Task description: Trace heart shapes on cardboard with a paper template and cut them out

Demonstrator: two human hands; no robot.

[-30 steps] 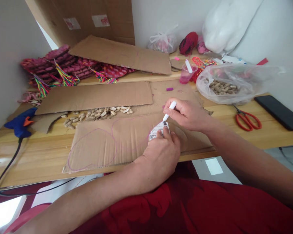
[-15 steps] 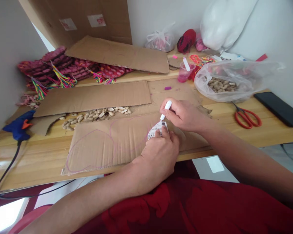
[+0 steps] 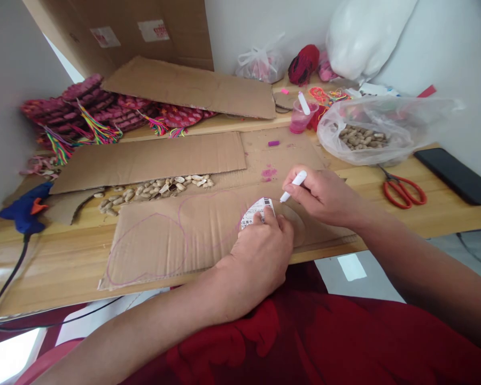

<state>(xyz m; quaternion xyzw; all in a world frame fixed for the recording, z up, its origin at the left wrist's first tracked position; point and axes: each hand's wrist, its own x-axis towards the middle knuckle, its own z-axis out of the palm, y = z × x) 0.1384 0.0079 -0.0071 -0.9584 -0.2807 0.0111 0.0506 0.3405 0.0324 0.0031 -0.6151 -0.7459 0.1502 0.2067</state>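
My right hand is closed around a white marker, its tip down at the cardboard. With fingertips laid on it, my left hand presses a cut-out piece with a printed white label against a flat cardboard sheet. My palm and fingers cover much of that piece. Purple curved outlines run over the sheet to the left, and a rounded line is on its right part. A purple marker cap lies behind my hands.
Peanut shells lie between cardboard strips. A blue glue gun is at left. Red-handled scissors, a black phone and a plastic bag of peanuts are at right. A pink cup stands behind.
My right hand has moved the marker to the right, away from the labelled piece's top corner. Purple stains on the cardboard behind are now uncovered. My left hand stays in place.
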